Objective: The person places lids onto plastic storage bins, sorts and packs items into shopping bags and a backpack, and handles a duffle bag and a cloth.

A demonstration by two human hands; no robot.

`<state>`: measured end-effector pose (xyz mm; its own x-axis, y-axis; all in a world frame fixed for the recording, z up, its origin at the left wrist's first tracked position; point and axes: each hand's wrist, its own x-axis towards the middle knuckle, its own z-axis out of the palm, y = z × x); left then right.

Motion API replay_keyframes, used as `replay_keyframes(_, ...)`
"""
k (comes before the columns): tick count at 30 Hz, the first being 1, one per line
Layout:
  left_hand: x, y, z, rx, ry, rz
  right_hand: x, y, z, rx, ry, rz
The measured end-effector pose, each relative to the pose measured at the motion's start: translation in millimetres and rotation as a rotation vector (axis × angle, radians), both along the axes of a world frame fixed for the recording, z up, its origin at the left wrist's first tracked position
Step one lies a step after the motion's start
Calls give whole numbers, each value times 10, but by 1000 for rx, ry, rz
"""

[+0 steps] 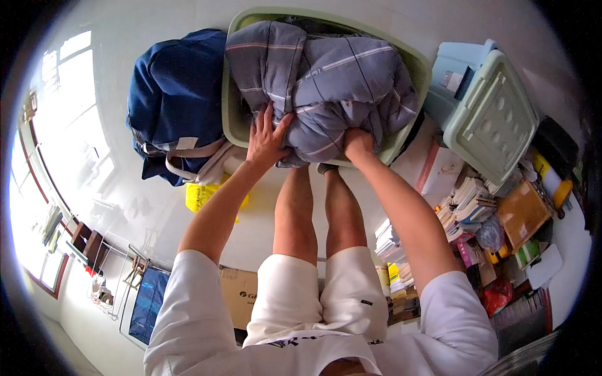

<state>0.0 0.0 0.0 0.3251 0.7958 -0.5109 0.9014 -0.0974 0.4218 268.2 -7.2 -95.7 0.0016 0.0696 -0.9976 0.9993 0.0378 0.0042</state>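
Observation:
A bulky grey-purple quilt [345,69] with stripes fills a pale green plastic bin [236,119] and bulges above its rim. My left hand [268,139] lies on the quilt's near left part, with its fingers spread. My right hand [358,144] is at the quilt's near edge, inside the bin's front rim; its fingers are tucked into the folds and hidden. Against the bin's left side stands a full dark blue fabric bag [179,91] with light straps.
A light blue-green bin [448,78] with its lid [495,119] leaning on it stands at the right. Stacked books [467,200], a brown board [523,213] and loose items lie below it. A yellow bag [199,195] is near the blue bag; a cardboard box [238,291] is behind my legs.

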Motion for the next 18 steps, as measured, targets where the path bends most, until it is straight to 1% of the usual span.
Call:
replay_keyframes(2, 113, -25, -53, 79, 49, 39, 65, -126, 19, 127, -13, -12)
replay_keyframes(3, -102, 124, -363, 102, 102, 38, -218, 3, -414, 149, 40, -15)
replay_keyframes(4, -26, 90, -533, 100, 174, 30, -163, -47, -509, 247, 32, -53)
replay_keyframes(5, 36, 16, -655, 91, 254, 23, -104, -180, -606, 284, 25, -67)
replay_keyframes(6, 141, -1, -684, 28, 266, 12, -28, -344, -764, 320, 19, -81)
replay_keyframes(7, 160, -3, -847, 31, 269, 9, -3, -379, -912, 355, 19, -89)
replay_keyframes(9, 193, -139, -1237, 205, 416, -38, 70, -471, -1159, 389, 36, -90)
replay_keyframes(10, 214, -222, -1330, 230, 435, -40, 86, -473, -1295, 404, 46, -81)
replay_keyframes(11, 238, -354, -1550, 198, 470, -45, 107, -470, -1398, 420, 54, -72)
replay_keyframes(13, 281, -284, -1499, 164, 457, -73, 166, -534, -1579, 437, 65, -39)
replay_keyframes(14, 298, -83, -1311, -217, 415, -109, 214, -588, -1613, 438, 74, -24)
replay_keyframes(15, 284, -123, -1317, -228, 418, -108, 267, -639, -1644, 440, 92, 2)
replay_keyframes(17, 294, -181, -1279, 123, 428, -13, 386, -762, -1605, 434, 156, 97)
replay_keyframes(18, 265, -169, -1242, 132, 373, 10, 430, -783, -1484, 395, 206, 174)
